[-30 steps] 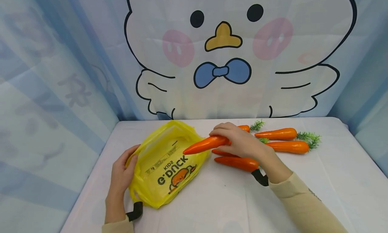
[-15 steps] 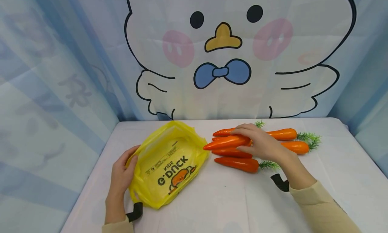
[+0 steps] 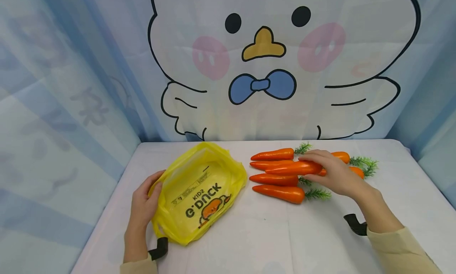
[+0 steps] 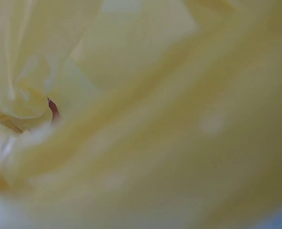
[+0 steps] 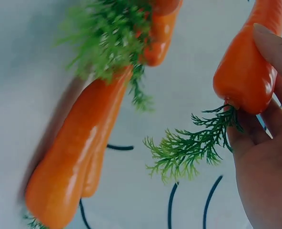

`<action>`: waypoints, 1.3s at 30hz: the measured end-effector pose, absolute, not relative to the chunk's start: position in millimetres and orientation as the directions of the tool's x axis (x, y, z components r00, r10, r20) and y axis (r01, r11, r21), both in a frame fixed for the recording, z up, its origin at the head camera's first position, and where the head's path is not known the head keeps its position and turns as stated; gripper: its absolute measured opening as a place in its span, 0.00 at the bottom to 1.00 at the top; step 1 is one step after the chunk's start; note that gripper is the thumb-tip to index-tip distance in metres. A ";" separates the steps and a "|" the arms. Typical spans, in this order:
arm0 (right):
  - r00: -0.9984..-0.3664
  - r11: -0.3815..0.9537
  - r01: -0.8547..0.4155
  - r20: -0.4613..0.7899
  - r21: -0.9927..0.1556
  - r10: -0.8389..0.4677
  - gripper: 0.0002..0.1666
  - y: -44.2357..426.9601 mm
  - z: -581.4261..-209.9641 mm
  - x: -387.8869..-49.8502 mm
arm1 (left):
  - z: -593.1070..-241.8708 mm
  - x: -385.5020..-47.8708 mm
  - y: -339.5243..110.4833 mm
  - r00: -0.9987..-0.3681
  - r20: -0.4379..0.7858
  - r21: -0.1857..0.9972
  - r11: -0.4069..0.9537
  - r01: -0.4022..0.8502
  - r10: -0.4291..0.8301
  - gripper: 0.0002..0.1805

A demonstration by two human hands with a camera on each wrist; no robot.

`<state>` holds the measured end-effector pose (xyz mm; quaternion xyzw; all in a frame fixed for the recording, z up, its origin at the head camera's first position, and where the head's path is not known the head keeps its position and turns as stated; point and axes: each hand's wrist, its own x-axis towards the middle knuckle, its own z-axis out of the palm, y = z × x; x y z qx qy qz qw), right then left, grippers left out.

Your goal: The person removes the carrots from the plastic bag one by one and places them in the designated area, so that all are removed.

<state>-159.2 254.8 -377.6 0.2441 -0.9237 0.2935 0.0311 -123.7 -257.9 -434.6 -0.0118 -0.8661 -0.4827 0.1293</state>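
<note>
At the left of the head view my left hand (image 3: 145,200) grips the near-left edge of a yellow plastic bag (image 3: 178,179). Its mouth gapes, and black lettering with a duck picture shows on it. Blurred yellow film (image 4: 179,119) fills the left wrist view, hiding the fingers. My right hand (image 3: 333,173) holds an orange toy carrot (image 3: 292,168) above other carrots, its tip pointing left. The right wrist view shows thumb and fingers around this carrot (image 5: 243,71), whose green leafy top (image 5: 188,148) hangs free.
Several toy carrots lie on the white-covered table (image 3: 267,242): one carrot (image 3: 278,193) is nearest the front, another carrot (image 3: 272,154) farthest back. Two more carrots lie partly behind my right hand, one with a green top (image 3: 367,167). A printed curtain (image 3: 263,119) stands behind.
My right hand has moved right with the carrot, from beside the bag to above the right part of the carrot group. My left hand and the bag have barely moved.
</note>
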 end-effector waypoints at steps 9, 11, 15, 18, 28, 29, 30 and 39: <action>-0.900 0.749 -0.435 0.203 -0.501 -0.387 0.30 285.9 -389.0 -155.3 | -433.2 -124.0 -256.1 -0.970 0.217 0.839 0.530 0.127 -0.111 0.19; -0.900 0.759 -0.436 0.220 -0.483 -0.377 0.29 293.5 -393.2 -153.1 | -433.3 -124.7 -255.4 -0.968 0.225 0.841 0.524 0.137 -0.108 0.19; -0.894 0.771 -0.447 0.262 -0.453 -0.364 0.28 308.7 -402.3 -148.3 | -433.2 -126.2 -254.9 -0.968 0.228 0.841 0.523 0.142 -0.104 0.19; -0.894 0.777 -0.444 0.275 -0.446 -0.353 0.28 317.9 -407.4 -145.7 | -432.9 -126.5 -254.9 -0.969 0.224 0.839 0.527 0.135 -0.107 0.19; -0.902 0.799 -0.424 0.272 -0.426 -0.334 0.31 343.6 -424.2 -137.2 | -433.5 -126.1 -255.2 -0.968 0.224 0.833 0.537 0.131 -0.112 0.19; -0.906 0.797 -0.419 0.264 -0.436 -0.332 0.31 346.0 -426.1 -136.2 | -433.6 -125.9 -255.2 -0.969 0.222 0.833 0.538 0.128 -0.113 0.19; -0.908 0.796 -0.414 0.261 -0.442 -0.327 0.32 348.1 -427.4 -135.2 | -433.5 -125.6 -255.1 -0.969 0.221 0.832 0.540 0.127 -0.114 0.19; -0.951 0.805 -0.307 0.139 -0.508 -0.275 0.33 359.3 -437.0 -132.9 | -434.8 -124.6 -256.3 -0.967 0.228 0.825 0.550 0.129 -0.115 0.19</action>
